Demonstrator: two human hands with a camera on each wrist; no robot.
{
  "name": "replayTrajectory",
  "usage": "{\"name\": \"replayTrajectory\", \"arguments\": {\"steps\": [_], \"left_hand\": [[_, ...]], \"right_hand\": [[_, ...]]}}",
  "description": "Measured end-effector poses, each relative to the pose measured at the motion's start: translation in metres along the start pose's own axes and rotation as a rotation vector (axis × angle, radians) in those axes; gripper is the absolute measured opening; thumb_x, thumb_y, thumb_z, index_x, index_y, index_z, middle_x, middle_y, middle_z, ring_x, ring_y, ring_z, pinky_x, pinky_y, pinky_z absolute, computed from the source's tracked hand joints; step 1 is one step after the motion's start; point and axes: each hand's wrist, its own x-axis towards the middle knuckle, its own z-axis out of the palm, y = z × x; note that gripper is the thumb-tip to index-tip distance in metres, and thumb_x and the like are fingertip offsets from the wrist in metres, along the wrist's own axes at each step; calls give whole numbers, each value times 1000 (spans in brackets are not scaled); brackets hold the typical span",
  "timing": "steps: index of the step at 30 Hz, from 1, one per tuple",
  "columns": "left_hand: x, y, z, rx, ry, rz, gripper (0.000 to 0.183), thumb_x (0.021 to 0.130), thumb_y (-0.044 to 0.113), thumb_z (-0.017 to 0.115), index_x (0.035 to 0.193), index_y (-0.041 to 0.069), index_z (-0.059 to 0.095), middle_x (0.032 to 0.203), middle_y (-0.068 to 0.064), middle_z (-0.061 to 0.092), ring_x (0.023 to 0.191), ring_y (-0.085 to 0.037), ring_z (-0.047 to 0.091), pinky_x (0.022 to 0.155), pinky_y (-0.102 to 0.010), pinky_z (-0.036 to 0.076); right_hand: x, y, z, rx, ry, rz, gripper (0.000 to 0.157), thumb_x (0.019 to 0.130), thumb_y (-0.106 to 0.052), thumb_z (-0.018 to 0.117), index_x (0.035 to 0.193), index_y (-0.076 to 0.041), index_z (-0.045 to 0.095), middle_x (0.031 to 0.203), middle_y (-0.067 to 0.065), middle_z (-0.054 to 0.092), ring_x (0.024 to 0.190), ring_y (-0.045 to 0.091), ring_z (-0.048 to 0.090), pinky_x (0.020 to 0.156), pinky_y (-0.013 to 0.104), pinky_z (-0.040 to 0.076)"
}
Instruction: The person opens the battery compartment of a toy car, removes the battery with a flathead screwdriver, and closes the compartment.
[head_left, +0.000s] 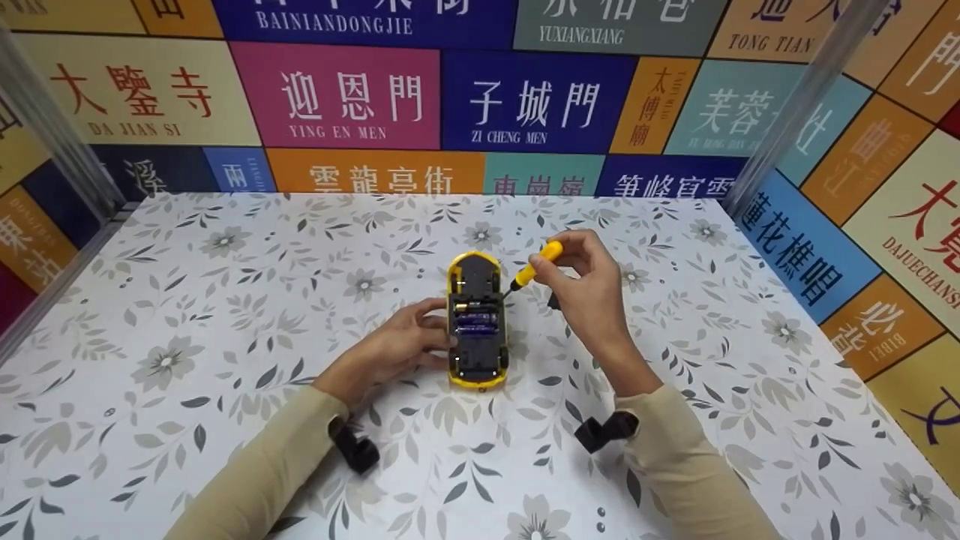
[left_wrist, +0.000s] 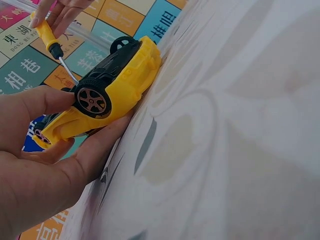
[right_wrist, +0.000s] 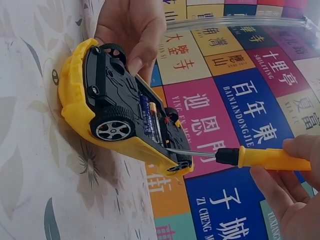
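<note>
A yellow toy car (head_left: 453,379) lies upside down on the table, its black underside facing up. The battery compartment in its middle is uncovered, and batteries (head_left: 477,324) with purple wrappers sit inside. My left hand (head_left: 394,341) grips the car by its left side; the left wrist view shows the thumb by a wheel (left_wrist: 93,101). A yellow-handled screwdriver (head_left: 529,271) is pinched in my right hand (head_left: 592,289). Its metal shaft (right_wrist: 192,152) slants down to the compartment's edge, with the tip right at the car's right side.
A patterned cloth (head_left: 225,337) with grey flowers and leaves covers the table. A small dark piece (head_left: 553,301) shows beside the right hand, partly hidden by it. Behind the table stands a wall of coloured sign panels (head_left: 337,97), with clear posts at both back corners.
</note>
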Motion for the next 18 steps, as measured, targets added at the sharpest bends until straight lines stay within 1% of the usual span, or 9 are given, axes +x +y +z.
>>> {"name": "replayTrajectory", "arguments": {"steps": [4,9,12,18], "left_hand": [[0,-1,0,-12,1,4,73,86,-12,53,152,4,30,110,-8,62,95,-21,68,91,-47,62],[-1,0,-1,-7,5,-1,72,86,-12,54,152,4,30,114,-10,62,97,-22,67,92,-46,62],[-1,0,-1,-4,9,-6,72,86,-11,55,152,5,30,116,-11,62,98,-22,67,93,-45,62],[0,0,0,-9,6,-5,72,86,-12,54,152,5,30,116,-11,63,97,-21,68,93,-46,62]], "right_hand": [[-3,-3,3,-59,7,-24,27,92,-13,72,113,-3,59,104,6,63,95,15,67,79,24,63],[-7,-6,7,-134,19,-58,28,91,-15,74,113,-4,60,107,5,66,97,10,68,77,21,61],[-9,-7,9,-138,25,-81,28,90,-13,74,112,-4,61,107,6,66,98,11,68,79,21,62],[-10,-9,9,-168,40,-124,26,90,-13,75,110,-3,62,106,9,68,97,16,69,76,18,61]]}}
